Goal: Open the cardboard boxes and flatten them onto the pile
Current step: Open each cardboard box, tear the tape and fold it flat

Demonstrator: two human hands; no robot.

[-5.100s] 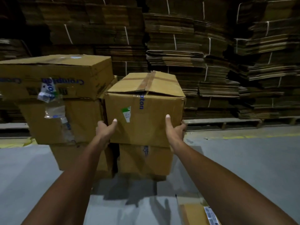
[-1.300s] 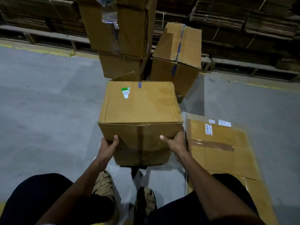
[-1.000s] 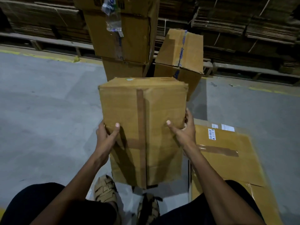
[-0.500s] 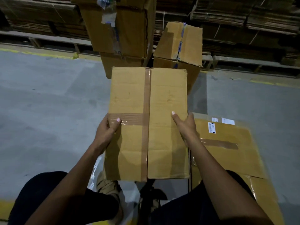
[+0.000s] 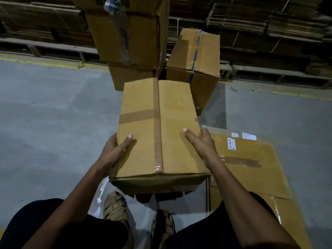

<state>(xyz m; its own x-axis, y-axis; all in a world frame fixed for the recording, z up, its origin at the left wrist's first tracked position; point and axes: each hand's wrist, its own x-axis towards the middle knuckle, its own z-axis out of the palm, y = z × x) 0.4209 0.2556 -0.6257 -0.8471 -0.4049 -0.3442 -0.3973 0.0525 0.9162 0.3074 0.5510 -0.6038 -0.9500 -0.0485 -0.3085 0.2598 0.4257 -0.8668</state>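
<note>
Sealed cardboard box (image 5: 158, 130) held just above the floor (image 5: 53, 123), taped seam (image 5: 157, 123) facing up, in front of the sandalled feet (image 5: 116, 205). Left hand (image 5: 115, 151) clamps its left side, thumb on top; right hand (image 5: 201, 142) clamps the right side, thumb on top. Flattened pile (image 5: 251, 169) lies just beside, on the right. Stacked boxes (image 5: 129, 33) behind. Judgement: set it down steady, then split the long tape seam from one end, open flaps fully before collapsing.
</note>
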